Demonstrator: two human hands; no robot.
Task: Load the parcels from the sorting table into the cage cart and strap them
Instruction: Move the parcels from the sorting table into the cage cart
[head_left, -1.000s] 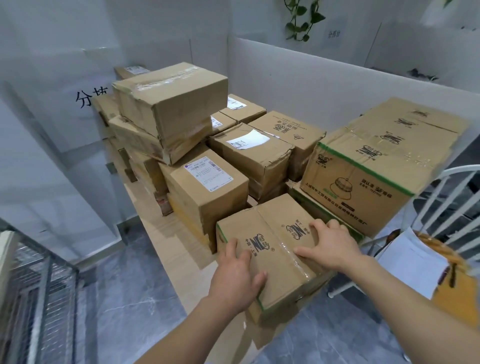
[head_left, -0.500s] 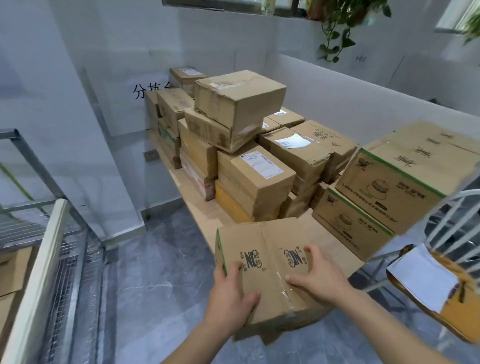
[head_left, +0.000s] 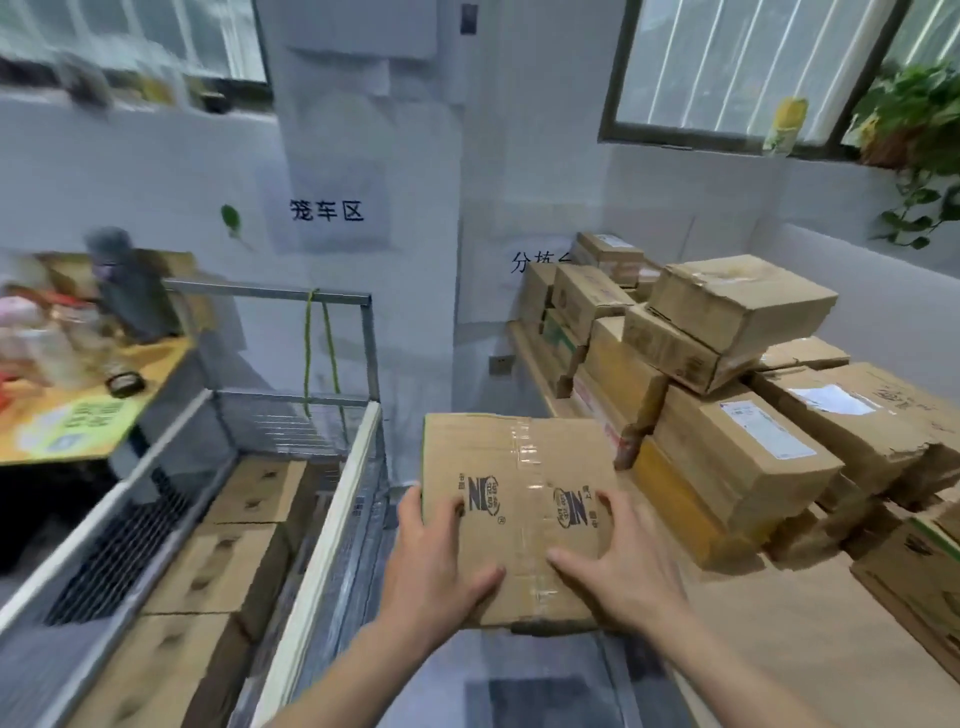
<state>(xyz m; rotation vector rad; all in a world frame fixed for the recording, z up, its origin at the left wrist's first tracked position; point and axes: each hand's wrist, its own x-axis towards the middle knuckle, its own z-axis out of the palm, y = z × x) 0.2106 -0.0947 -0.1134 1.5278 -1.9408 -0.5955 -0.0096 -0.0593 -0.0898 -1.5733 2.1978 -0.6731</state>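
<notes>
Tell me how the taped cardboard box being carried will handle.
Probably stiff: the taped brown cardboard box shows flat faces. Likely light, since left hand and right hand hold it by one end. Glossy clear tape may slip.

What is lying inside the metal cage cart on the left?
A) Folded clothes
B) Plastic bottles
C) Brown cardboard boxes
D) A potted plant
C: several brown cardboard boxes lie flat in a row inside the cage cart, below its rail.
</notes>
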